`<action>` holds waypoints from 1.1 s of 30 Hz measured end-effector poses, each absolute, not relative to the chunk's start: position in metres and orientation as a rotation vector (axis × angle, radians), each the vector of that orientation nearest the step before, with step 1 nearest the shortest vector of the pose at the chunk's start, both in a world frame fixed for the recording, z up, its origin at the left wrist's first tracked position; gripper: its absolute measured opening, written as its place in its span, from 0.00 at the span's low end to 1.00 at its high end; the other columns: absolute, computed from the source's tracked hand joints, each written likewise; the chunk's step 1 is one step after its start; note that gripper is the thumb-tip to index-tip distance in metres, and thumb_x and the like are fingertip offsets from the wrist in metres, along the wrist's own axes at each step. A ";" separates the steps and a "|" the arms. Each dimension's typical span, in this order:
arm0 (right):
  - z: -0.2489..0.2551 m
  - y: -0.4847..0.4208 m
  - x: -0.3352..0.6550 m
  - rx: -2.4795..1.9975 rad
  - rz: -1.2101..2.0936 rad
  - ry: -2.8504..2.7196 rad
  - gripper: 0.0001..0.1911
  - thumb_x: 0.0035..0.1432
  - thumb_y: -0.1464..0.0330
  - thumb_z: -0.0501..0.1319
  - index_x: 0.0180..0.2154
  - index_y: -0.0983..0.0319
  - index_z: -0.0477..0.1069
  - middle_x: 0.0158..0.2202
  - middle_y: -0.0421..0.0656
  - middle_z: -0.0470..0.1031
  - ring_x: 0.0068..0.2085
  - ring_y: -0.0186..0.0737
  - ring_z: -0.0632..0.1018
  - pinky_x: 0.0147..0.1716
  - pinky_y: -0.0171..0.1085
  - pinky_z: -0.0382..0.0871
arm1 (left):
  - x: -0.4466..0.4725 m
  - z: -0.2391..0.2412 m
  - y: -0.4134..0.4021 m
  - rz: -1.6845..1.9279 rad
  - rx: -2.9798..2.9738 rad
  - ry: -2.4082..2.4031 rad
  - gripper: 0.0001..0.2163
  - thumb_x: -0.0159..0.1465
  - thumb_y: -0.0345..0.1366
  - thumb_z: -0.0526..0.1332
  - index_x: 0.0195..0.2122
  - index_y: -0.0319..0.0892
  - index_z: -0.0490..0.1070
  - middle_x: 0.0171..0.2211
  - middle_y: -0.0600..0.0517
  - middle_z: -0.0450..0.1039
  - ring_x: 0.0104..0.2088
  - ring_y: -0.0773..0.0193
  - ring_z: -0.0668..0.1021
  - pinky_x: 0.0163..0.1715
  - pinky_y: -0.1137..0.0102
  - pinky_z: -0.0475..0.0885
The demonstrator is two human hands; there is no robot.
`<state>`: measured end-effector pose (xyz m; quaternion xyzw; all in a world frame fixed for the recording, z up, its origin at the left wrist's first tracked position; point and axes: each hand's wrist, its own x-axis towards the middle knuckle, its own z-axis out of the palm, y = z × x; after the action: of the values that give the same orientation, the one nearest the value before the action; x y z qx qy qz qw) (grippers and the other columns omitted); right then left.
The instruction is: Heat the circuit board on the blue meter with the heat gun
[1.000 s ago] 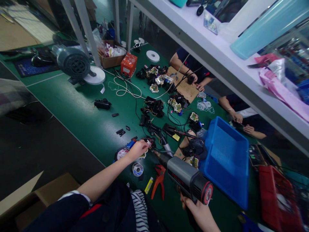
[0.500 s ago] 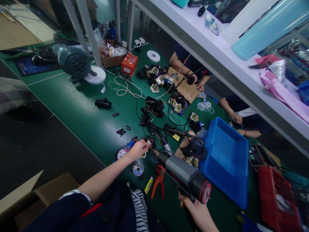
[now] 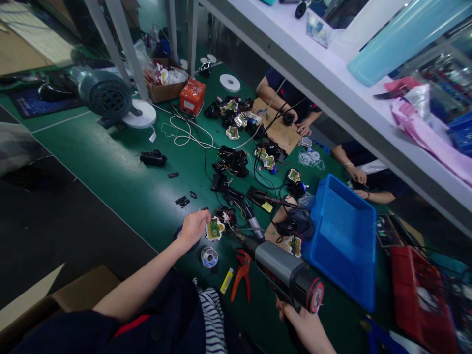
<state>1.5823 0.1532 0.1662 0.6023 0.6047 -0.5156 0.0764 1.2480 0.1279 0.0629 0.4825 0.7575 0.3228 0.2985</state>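
My right hand point(image 3: 300, 319) is wrapped round the handle of a grey and black heat gun point(image 3: 282, 268). The gun's metal nozzle points left at a black part with thin red wires point(image 3: 226, 216). Just left of that lies a green circuit board point(image 3: 215, 229) in a pale, irregular shell. My left hand point(image 3: 196, 227) is closed at the board's upper left edge, and its fingertips hide whatever is between them. Below the board stands a spool of solder wire point(image 3: 209, 257). Orange-handled pliers point(image 3: 241, 275) and a small yellow box point(image 3: 226, 280) lie nearer my body.
A blue tray point(image 3: 342, 241) and a red bin point(image 3: 416, 295) sit on the right. Black assemblies with wires point(image 3: 232, 161) cover the middle. A grey motor-like machine point(image 3: 106, 96) stands at the left. Overhead runs a shelf point(image 3: 332, 64). Two other people's hands work across the table.
My left hand has moved left and slightly down from the wired part, uncovering the circuit board. The heat gun stays in my right hand, nearly in place. The view has shifted slightly.
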 end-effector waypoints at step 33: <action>0.166 0.147 1.566 1.789 -1.631 1.832 0.09 0.45 0.64 0.53 0.24 0.62 0.66 0.23 0.41 0.67 0.27 0.38 0.69 0.31 0.37 0.65 | 1.235 0.066 0.109 0.915 1.195 2.054 0.09 0.60 0.28 0.48 0.25 0.40 0.64 0.21 0.56 0.65 0.24 0.66 0.69 0.30 0.70 0.62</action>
<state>1.5655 0.1468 0.1658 0.5885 0.6026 -0.5365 0.0526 1.2354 0.1093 0.0658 0.4486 0.7711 0.3437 0.2933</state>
